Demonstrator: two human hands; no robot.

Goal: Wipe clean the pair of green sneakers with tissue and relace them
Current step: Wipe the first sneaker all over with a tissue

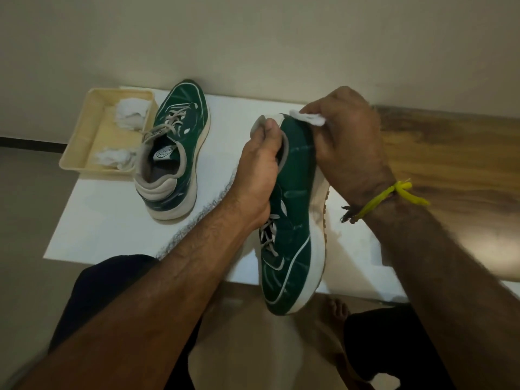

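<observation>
A: Table [107, 220] first: white top, with the second green sneaker [174, 153] standing on it, laces still in, just beside a cream tray [81, 156] of crumpled tissues [129, 116].

B: And the sneaker being cleaned?

A: The held sneaker [292, 220] is up off the table, toe toward the person, heel away. The left hand [259, 170] grips it at the collar, thumb curled inside the opening. The right hand [346, 142] pinches a white tissue pad [308, 119] against the heel edge.

B: How to wipe well here?

A: I'd judge: keep the left grip firm so the heel doesn't twist, drag the pad one way along the seam between green upper and pale sole, and turn it to a fresh face once soiled. Pale streaks show on the side panel, so that looks due next.
</observation>
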